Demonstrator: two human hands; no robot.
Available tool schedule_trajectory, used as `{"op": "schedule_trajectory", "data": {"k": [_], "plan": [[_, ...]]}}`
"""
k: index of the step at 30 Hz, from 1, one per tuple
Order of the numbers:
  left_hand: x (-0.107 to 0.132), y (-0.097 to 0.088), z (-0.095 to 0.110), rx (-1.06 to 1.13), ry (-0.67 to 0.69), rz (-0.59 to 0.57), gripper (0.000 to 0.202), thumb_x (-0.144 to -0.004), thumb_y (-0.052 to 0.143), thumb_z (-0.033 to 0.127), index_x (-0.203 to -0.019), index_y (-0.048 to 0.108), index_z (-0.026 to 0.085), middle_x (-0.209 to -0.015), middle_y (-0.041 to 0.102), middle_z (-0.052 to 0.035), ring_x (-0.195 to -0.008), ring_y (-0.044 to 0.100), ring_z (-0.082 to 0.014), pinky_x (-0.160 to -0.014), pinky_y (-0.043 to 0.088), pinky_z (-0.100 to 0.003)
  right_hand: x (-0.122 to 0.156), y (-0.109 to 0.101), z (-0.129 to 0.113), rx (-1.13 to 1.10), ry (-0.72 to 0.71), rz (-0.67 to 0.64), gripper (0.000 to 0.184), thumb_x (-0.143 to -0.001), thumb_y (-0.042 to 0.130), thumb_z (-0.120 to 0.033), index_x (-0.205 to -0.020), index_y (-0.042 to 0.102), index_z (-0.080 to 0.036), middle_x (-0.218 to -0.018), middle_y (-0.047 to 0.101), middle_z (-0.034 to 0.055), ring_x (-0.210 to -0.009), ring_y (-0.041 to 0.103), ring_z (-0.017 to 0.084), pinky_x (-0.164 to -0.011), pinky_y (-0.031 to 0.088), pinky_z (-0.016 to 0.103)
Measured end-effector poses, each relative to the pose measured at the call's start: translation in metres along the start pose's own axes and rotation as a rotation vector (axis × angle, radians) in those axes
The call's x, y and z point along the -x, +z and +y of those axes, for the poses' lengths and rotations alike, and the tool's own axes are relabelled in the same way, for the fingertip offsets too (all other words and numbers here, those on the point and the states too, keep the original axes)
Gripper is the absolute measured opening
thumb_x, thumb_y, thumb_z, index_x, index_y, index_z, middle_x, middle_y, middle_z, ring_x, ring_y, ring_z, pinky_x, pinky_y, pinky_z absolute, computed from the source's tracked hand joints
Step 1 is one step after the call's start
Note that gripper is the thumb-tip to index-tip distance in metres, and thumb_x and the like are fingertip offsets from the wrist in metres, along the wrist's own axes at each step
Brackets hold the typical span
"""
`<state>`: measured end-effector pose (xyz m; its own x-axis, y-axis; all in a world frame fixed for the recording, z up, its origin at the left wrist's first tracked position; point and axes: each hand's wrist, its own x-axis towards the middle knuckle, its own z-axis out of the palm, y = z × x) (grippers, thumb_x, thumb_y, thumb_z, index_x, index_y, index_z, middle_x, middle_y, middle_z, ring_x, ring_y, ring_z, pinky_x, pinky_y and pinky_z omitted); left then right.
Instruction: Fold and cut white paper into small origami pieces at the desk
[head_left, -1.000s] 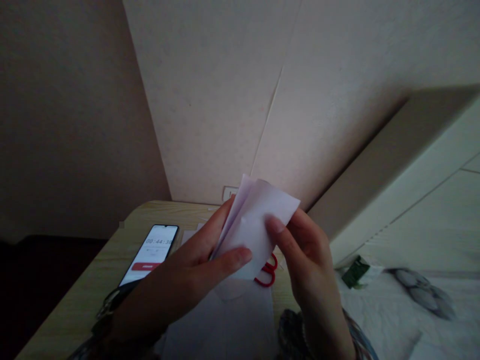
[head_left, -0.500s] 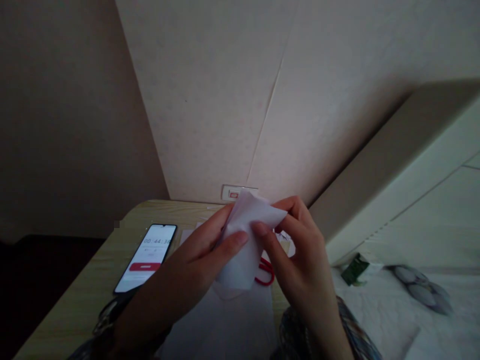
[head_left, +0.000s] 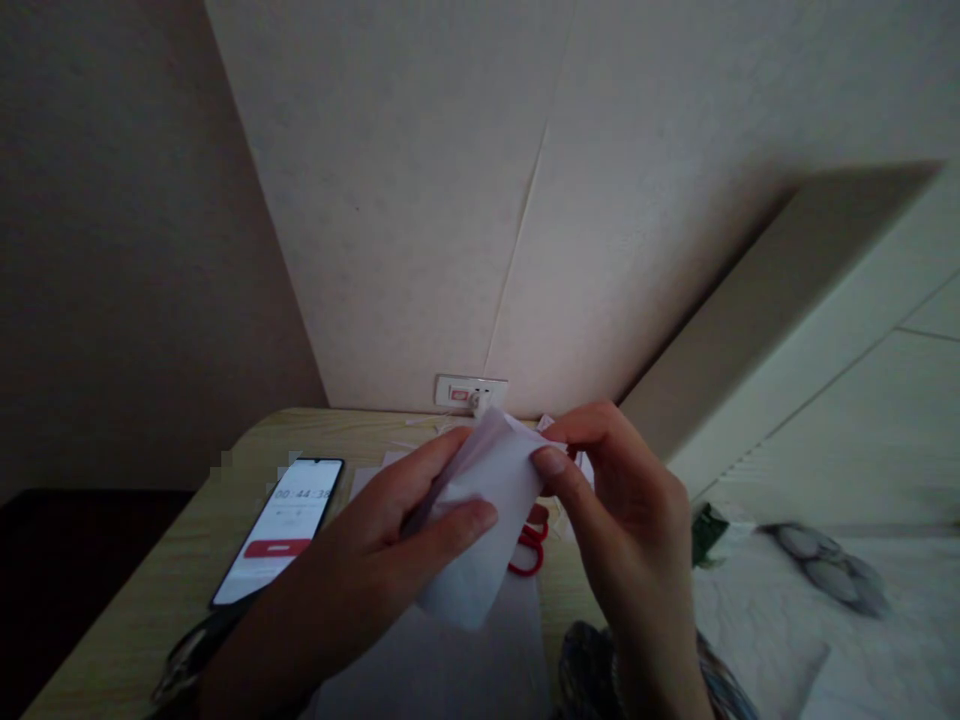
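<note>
A folded piece of white paper [head_left: 487, 540] is held up between both hands above the table. My left hand [head_left: 405, 530] grips its left side, thumb lying across the front and fingers behind. With thumb and index finger, my right hand [head_left: 615, 490] pinches the paper's upper right corner. Red-handled scissors [head_left: 529, 552] lie on the table behind the paper, their blades hidden. Beneath the hands, flat white sheets [head_left: 465, 660] rest on the table.
A phone [head_left: 277, 530] showing a timer lies at left on the wooden table [head_left: 150, 580]. A wall socket [head_left: 469, 392] with a plug sits just beyond the table's far edge. To the right, a green-and-white box [head_left: 712, 535] and a grey object [head_left: 829, 565] rest on a white surface.
My right hand has shifted slightly right and now pinches the paper's corner rather than its front. The paper has tilted, and more of the scissors' handles shows. The view has shifted slightly.
</note>
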<state>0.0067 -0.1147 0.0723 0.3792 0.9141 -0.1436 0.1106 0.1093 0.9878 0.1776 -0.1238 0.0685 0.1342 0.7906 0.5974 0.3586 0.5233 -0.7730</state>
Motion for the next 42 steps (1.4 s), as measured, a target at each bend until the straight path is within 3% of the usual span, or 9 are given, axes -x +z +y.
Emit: {"op": "schedule_trajectory", "data": {"k": [9,17,22,28,34,39,42], "plan": [[-0.012,-0.001,-0.012,0.132,-0.059,-0.290,0.027,-0.079,0.074,0.040,-0.099,0.072,0.022,-0.081,0.075,0.0029,-0.072,0.066,-0.0137,-0.058,0.047,-0.018,0.005,0.000,-0.004,-0.082,0.037,-0.065,0.013,-0.086,0.067,-0.016,-0.076,0.065,-0.024,-0.073,0.057,-0.0052,-0.066,0.055,0.009,-0.059,0.044,0.021],[-0.011,0.002,-0.006,0.147,0.015,-0.291,0.010,-0.087,0.065,0.031,-0.086,0.073,0.024,-0.080,0.077,0.0065,-0.072,0.065,-0.0108,-0.064,0.046,-0.018,0.004,-0.002,-0.007,-0.085,0.159,-0.049,0.007,-0.079,0.073,-0.022,-0.074,0.068,-0.023,-0.068,0.058,-0.0035,-0.062,0.055,0.012,-0.053,0.042,0.024],[-0.011,0.003,-0.002,0.129,0.099,-0.310,0.015,-0.088,0.063,0.029,-0.077,0.071,0.023,-0.075,0.074,0.0063,-0.077,0.066,-0.0129,-0.076,0.048,-0.021,0.004,-0.004,-0.007,-0.141,0.224,-0.067,0.011,-0.079,0.074,-0.028,-0.072,0.067,-0.023,-0.067,0.058,-0.0014,-0.067,0.058,0.015,-0.049,0.041,0.025],[-0.012,0.004,-0.005,0.108,0.085,-0.341,0.023,-0.092,0.058,0.039,-0.080,0.072,0.024,-0.083,0.076,0.0045,-0.082,0.067,-0.0151,-0.082,0.048,-0.024,0.004,-0.005,-0.010,-0.215,0.202,-0.071,0.018,-0.079,0.076,-0.025,-0.067,0.065,-0.021,-0.058,0.056,-0.0061,-0.053,0.056,0.009,-0.052,0.043,0.022],[-0.014,0.003,-0.004,0.037,0.136,-0.361,0.021,-0.092,0.056,0.030,-0.078,0.070,0.023,-0.083,0.074,0.0047,-0.083,0.066,-0.0151,-0.085,0.047,-0.024,0.005,-0.008,-0.008,-0.344,0.250,-0.164,0.018,-0.083,0.073,-0.023,-0.068,0.064,-0.021,-0.058,0.058,-0.0062,-0.044,0.059,0.011,-0.047,0.046,0.025],[-0.012,0.004,-0.003,-0.042,0.157,-0.341,0.024,-0.095,0.051,0.030,-0.078,0.067,0.023,-0.078,0.070,0.0052,-0.080,0.064,-0.0148,-0.082,0.047,-0.024,0.002,-0.014,-0.002,-0.139,0.143,-0.144,0.020,-0.081,0.075,-0.025,-0.063,0.066,-0.021,-0.060,0.061,-0.0030,-0.060,0.059,0.014,-0.059,0.046,0.027],[-0.012,0.004,-0.002,-0.165,0.188,-0.309,0.028,-0.096,0.048,0.031,-0.074,0.064,0.023,-0.077,0.068,0.0051,-0.079,0.062,-0.0149,-0.081,0.045,-0.024,0.000,-0.017,-0.002,-0.027,0.071,-0.175,0.007,-0.079,0.079,-0.028,-0.079,0.073,-0.023,-0.073,0.068,-0.0012,-0.072,0.062,0.016,-0.066,0.048,0.029]]}}
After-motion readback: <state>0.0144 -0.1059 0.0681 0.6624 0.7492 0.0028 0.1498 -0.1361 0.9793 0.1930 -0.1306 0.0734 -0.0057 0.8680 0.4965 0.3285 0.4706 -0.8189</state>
